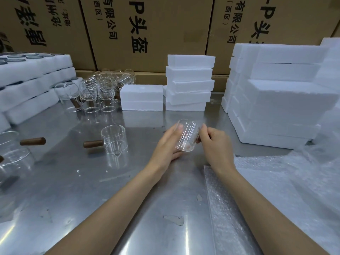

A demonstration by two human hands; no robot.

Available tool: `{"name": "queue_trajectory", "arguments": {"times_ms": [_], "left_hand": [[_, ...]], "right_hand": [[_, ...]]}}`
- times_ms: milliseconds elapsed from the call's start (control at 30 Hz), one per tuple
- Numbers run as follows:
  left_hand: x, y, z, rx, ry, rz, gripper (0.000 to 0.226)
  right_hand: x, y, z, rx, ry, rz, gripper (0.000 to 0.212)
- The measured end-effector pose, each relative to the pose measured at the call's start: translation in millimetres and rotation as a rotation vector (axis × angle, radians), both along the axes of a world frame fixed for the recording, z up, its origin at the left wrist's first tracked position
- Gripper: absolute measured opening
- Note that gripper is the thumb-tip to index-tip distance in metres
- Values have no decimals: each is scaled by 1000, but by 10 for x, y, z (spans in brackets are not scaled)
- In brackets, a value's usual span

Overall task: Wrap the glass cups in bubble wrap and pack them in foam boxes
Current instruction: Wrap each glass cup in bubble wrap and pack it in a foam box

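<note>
A clear glass cup (186,136) is held tilted just above the steel table (128,199), between both hands. My left hand (168,144) cups it from the left and beneath, thumb on its upper wall. My right hand (215,142) grips its right side, where its handle is hidden by my curled fingers. A strip of bubble wrap (223,208) lies flat by my right forearm, and a larger heap of bubble wrap (287,181) spreads to the right. White foam boxes (189,83) are stacked at the back centre.
Another glass cup with a wooden handle (114,142) stands left of my hands. Several more cups (95,91) cluster at the back left, beside foam trays (33,85). A tall foam stack (279,100) fills the right. Cardboard cartons (147,30) wall the back.
</note>
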State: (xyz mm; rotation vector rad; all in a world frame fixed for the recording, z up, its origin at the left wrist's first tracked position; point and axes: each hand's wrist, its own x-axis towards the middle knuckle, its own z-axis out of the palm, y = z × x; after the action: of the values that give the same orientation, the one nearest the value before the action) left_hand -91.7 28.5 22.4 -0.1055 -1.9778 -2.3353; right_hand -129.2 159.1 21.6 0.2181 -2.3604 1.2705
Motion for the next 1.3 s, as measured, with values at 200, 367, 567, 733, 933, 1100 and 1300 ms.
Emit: {"name": "queue_trajectory", "arguments": {"times_ms": [200, 367, 567, 733, 933, 1100, 1300], "left_hand": [[-66, -136, 34, 10, -128, -137, 56], [-103, -153, 9, -1, -143, -174, 67], [-144, -162, 1, 114, -153, -48, 70], [-141, -176, -20, 119, -132, 3, 60], [-101, -163, -33, 23, -66, -17, 53], [-71, -182, -8, 9, -38, -112, 36], [-93, -224, -31, 13, -8, -196, 46]], "right_hand": [[50, -23, 36, 86, 116, -15, 49], [61, -28, 44, 107, 160, -27, 50], [130, -56, 108, 444, 322, -16, 32], [97, -100, 132, 597, 242, -55, 37], [13, -23, 156, 289, -26, 133, 53], [16, 27, 192, -51, -478, 379, 49], [41, 132, 214, -315, -946, 639, 47]]}}
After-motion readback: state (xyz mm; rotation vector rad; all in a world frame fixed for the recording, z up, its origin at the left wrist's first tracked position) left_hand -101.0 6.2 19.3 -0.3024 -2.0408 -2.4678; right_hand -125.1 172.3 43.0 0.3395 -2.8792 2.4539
